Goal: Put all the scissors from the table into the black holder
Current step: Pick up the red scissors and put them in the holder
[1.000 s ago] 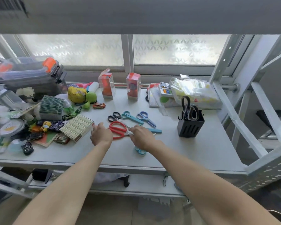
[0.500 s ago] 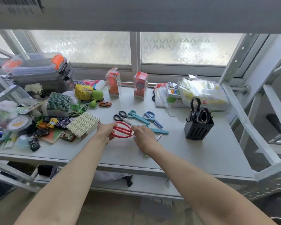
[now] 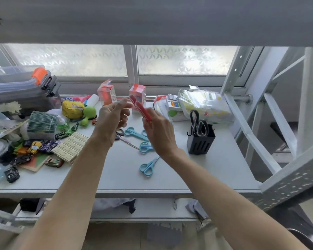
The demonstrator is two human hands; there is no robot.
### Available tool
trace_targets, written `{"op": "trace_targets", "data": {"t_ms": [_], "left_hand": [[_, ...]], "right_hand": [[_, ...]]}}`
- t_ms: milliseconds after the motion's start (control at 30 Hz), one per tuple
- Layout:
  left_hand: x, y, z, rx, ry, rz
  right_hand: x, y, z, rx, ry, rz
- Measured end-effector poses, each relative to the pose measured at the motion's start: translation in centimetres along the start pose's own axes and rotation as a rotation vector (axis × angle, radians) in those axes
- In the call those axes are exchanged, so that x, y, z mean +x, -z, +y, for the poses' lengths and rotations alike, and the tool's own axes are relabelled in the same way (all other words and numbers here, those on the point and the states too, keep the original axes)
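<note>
My right hand [image 3: 158, 130] holds the red scissors [image 3: 141, 109] raised above the table, handles pointing up and away. Just left of them my left hand [image 3: 112, 118] hovers with its fingers apart, touching nothing that I can see. On the table under my hands lie several blue scissors: one pair [image 3: 134, 132] behind my hands, one [image 3: 145, 147] partly hidden by my right wrist, one [image 3: 148, 166] nearer the front. Small black-handled scissors [image 3: 122, 136] lie below my left hand. The black holder [image 3: 200, 141] stands to the right with black scissors [image 3: 197, 121] in it.
The table's left side is crowded with toy cars [image 3: 34, 147], a card stack [image 3: 42, 123], a cream box [image 3: 70, 147] and a green toy [image 3: 89, 113]. Two orange boxes [image 3: 107, 93] and plastic bags [image 3: 202, 103] stand along the window. A grey metal frame [image 3: 251, 127] rises at the right.
Both hands rose from the table. My right hand lifted the red scissors up, and my left hand let go of them. The front blue scissors are uncovered now.
</note>
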State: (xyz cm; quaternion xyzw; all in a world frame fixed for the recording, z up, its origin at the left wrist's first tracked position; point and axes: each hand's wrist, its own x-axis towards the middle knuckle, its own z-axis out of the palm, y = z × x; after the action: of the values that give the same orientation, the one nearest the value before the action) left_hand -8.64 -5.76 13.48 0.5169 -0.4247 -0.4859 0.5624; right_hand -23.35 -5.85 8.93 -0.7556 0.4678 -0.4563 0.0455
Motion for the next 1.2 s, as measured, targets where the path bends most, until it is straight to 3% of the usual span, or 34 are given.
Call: {"op": "trace_targets", "data": {"t_ms": [100,167,300,400,600,900,1200], "left_hand": [[0.0,-2.6,-1.6,0.102,-0.005,0.072],[0.1,-4.8,-3.3,0.231,0.017,0.029],[-0.3,-9.3,-6.4,0.488,0.114,-0.331],[-0.2,-12.3,-8.2,0.584,0.178,-0.478],[0.1,-16.5,-9.7,0.64,0.053,-0.479],[1.1,-16.9,-10.6,0.67,0.017,-0.432],[1.4,-17.0,-10.8,0.679,-0.003,-0.433]], "right_hand": [[0.8,4.0,0.2,0.074,0.048,0.167],[1.0,6.7,0.7,0.053,0.081,0.273],[1.2,10.6,3.6,-0.004,0.046,0.449],[0.8,12.6,6.4,0.013,-0.098,0.542],[-1.3,13.2,9.6,0.123,-0.484,0.307],[-1.9,11.0,12.1,-0.068,-0.546,-0.052],[-2.0,11.3,11.9,-0.105,-0.524,-0.22]]}}
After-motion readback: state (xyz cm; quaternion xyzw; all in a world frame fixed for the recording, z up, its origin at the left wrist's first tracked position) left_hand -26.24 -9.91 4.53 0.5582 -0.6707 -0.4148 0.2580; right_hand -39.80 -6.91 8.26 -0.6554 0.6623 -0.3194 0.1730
